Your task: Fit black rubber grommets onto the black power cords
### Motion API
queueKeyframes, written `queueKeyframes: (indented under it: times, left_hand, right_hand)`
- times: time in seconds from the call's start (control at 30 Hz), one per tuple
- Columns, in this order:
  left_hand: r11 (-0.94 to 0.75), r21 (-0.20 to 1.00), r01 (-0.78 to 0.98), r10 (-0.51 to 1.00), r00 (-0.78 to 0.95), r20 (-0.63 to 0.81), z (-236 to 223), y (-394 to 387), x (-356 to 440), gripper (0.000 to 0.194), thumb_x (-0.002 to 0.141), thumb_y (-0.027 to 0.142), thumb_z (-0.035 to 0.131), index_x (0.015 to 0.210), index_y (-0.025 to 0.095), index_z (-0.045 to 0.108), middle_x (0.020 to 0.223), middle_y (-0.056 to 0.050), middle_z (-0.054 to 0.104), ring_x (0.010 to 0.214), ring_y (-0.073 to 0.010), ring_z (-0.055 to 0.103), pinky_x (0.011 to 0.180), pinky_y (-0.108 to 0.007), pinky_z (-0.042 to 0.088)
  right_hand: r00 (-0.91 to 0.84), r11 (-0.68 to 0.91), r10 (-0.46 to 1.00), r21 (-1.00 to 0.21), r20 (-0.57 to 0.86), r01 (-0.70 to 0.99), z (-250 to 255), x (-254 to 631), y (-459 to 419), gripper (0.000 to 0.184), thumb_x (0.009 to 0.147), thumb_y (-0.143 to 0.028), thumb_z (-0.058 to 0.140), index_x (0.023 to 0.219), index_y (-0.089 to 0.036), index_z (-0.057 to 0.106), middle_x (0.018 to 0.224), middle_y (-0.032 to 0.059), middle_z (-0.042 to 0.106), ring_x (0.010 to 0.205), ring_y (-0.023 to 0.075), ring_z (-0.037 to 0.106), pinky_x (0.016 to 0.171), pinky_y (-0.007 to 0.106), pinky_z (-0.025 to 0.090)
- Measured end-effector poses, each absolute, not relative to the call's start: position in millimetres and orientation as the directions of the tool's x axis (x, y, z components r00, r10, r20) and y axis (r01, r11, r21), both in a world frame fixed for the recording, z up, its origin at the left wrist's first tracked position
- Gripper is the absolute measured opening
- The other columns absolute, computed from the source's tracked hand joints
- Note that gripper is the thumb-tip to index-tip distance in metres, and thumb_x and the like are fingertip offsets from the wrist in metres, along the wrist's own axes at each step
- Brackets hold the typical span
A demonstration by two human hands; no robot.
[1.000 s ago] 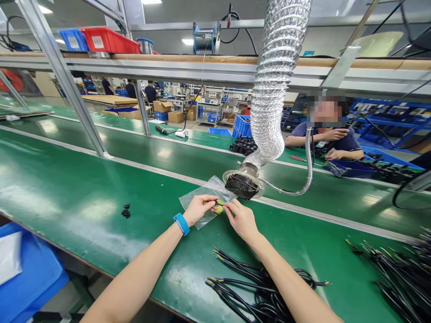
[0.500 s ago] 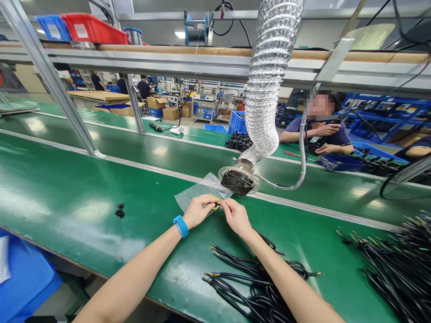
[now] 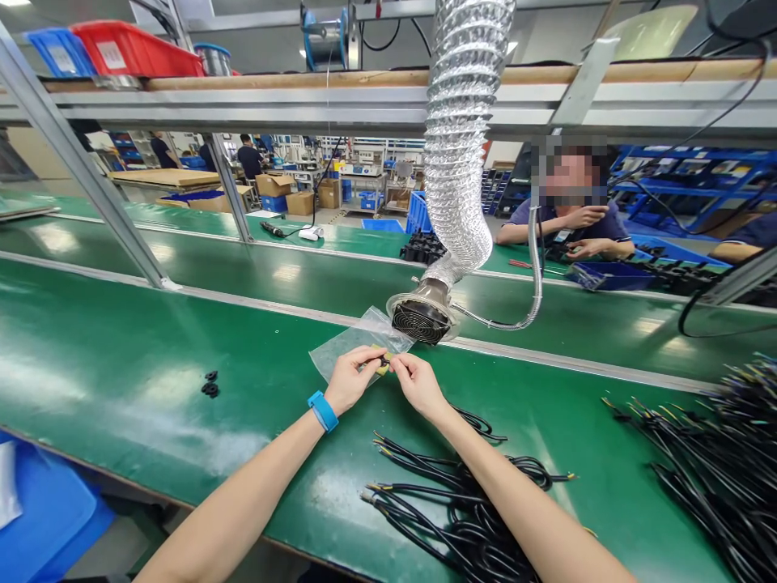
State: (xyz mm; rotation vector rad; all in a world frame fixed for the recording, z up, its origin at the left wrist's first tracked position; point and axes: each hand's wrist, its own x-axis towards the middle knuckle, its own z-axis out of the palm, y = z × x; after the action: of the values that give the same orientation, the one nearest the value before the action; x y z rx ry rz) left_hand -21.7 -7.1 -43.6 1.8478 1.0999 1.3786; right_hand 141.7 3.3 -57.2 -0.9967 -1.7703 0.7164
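Observation:
My left hand [image 3: 350, 379], with a blue band at the wrist, is closed in a pinch on a small black part [image 3: 384, 362]. Its exact kind is too small to make out. My right hand [image 3: 420, 387] pinches the end of a black cable close beside it; the fingertips of both hands almost meet. The cable [image 3: 477, 423] seems to trail out behind my right wrist. Under the fingers lies a yellow pad [image 3: 381, 370], partly covered, on a clear plastic bag [image 3: 337, 346]. Several black rings, like grommets [image 3: 210, 385], rest on the green bench to the left.
A fume extractor head [image 3: 422, 320] hangs just beyond my hands on a silver duct [image 3: 461, 146]. Bundled black cables [image 3: 449, 518] lie under my right forearm, and a larger cable pile [image 3: 722, 461] is at right. Opposite, a person [image 3: 571, 219] sits behind a blue bin [image 3: 610, 275].
The view has shifted slightly, moving the scene a little left and up. My fingertips have drawn closer together around the small black part.

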Motion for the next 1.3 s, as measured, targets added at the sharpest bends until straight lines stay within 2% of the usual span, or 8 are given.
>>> queueKeyframes:
  times: [0.2, 0.4, 0.57, 0.7, 0.93, 1.0, 1.17, 1.3]
  left_hand:
    - [-0.499, 0.805, 0.321, 0.866, 0.149, 0.478, -39.4, -12.0, -18.3, 0.027, 0.086, 0.026, 0.059, 0.108, 0.018, 0.072, 0.099, -0.008, 0.072, 0.091, -0.0188, 0.066, 0.083, -0.032, 0.055]
    - [-0.520, 0.787, 0.333, 0.854, 0.205, 0.477, -37.9, -15.8, -16.7, 0.053, 0.087, 0.019, 0.057, 0.139, 0.020, 0.049, 0.087, -0.001, 0.071, 0.082, -0.0143, 0.066, 0.088, -0.030, 0.053]
    - [-0.517, 0.793, 0.321, 0.856, 0.208, 0.473, -35.3, -13.8, -18.5, 0.058, 0.087, 0.018, 0.055, 0.143, 0.023, 0.043, 0.089, 0.000, 0.072, 0.079, -0.0134, 0.067, 0.082, -0.028, 0.055]
    - [-0.522, 0.792, 0.315, 0.853, 0.209, 0.479, -36.1, -11.0, -21.3, 0.056, 0.087, 0.019, 0.056, 0.142, 0.023, 0.045, 0.093, -0.001, 0.072, 0.084, -0.0143, 0.068, 0.086, -0.030, 0.055]
    - [-0.565, 0.674, 0.476, 0.813, 0.181, 0.553, -42.3, -5.8, -29.4, 0.042, 0.088, 0.032, 0.058, 0.129, 0.021, 0.058, 0.110, -0.009, 0.068, 0.097, -0.0202, 0.066, 0.092, -0.037, 0.053]
    - [-0.561, 0.656, 0.505, 0.810, 0.167, 0.563, -42.2, -4.3, -30.3, 0.040, 0.089, 0.036, 0.056, 0.126, 0.020, 0.059, 0.107, -0.010, 0.068, 0.094, -0.0207, 0.067, 0.089, -0.037, 0.054]
    - [-0.490, 0.647, 0.585, 0.838, 0.110, 0.535, -42.3, -5.5, -31.1, 0.052, 0.088, 0.045, 0.053, 0.131, 0.016, 0.054, 0.095, -0.008, 0.071, 0.083, -0.0208, 0.068, 0.082, -0.036, 0.055]
    - [-0.529, 0.539, 0.656, 0.809, 0.196, 0.554, -45.2, -3.9, -32.3, 0.046, 0.086, 0.050, 0.052, 0.115, 0.017, 0.065, 0.090, -0.007, 0.072, 0.076, -0.0202, 0.067, 0.075, -0.031, 0.054]
  right_hand:
    - [-0.242, 0.492, 0.869, -0.812, 0.432, 0.316, -60.9, 141.1, 2.9, 0.035, 0.091, -0.038, 0.041, 0.065, -0.020, 0.055, 0.067, 0.0035, 0.062, 0.066, 0.0173, 0.057, 0.063, 0.027, 0.044]
    - [-0.238, 0.475, 0.879, -0.813, 0.414, 0.339, -62.8, 140.2, 3.2, 0.039, 0.092, -0.041, 0.041, 0.063, -0.019, 0.055, 0.064, 0.0029, 0.061, 0.062, 0.0164, 0.055, 0.061, 0.027, 0.042]
    - [-0.277, 0.478, 0.871, -0.829, 0.406, 0.290, -61.7, 141.6, 5.8, 0.038, 0.093, -0.041, 0.041, 0.067, -0.019, 0.059, 0.071, 0.0040, 0.065, 0.068, 0.0176, 0.059, 0.065, 0.027, 0.044]
    - [-0.274, 0.498, 0.863, -0.810, 0.425, 0.311, -59.7, 143.8, 7.5, 0.036, 0.094, -0.040, 0.044, 0.075, -0.018, 0.065, 0.077, 0.0050, 0.068, 0.073, 0.0180, 0.061, 0.069, 0.028, 0.046]
    - [-0.280, 0.529, 0.847, -0.662, 0.452, 0.531, -36.7, 152.2, 9.9, 0.026, 0.094, -0.024, 0.053, 0.076, -0.017, 0.069, 0.076, 0.0030, 0.068, 0.073, 0.0147, 0.061, 0.068, 0.024, 0.043]
    - [-0.271, 0.510, 0.853, -0.601, 0.446, 0.615, -22.2, 158.6, 10.3, 0.022, 0.093, -0.023, 0.056, 0.078, -0.018, 0.071, 0.078, 0.0032, 0.069, 0.074, 0.0147, 0.061, 0.067, 0.024, 0.042]
    - [-0.251, 0.470, 0.842, -0.421, 0.478, 0.776, 27.3, 197.6, 0.6, 0.018, 0.092, -0.025, 0.059, 0.081, -0.018, 0.072, 0.082, 0.0042, 0.070, 0.075, 0.0154, 0.061, 0.064, 0.025, 0.038]
    - [-0.155, 0.393, 0.811, -0.329, 0.563, 0.859, 78.3, 263.2, -25.8, 0.023, 0.093, -0.025, 0.056, 0.077, -0.017, 0.070, 0.076, 0.0028, 0.067, 0.072, 0.0139, 0.057, 0.062, 0.024, 0.034]
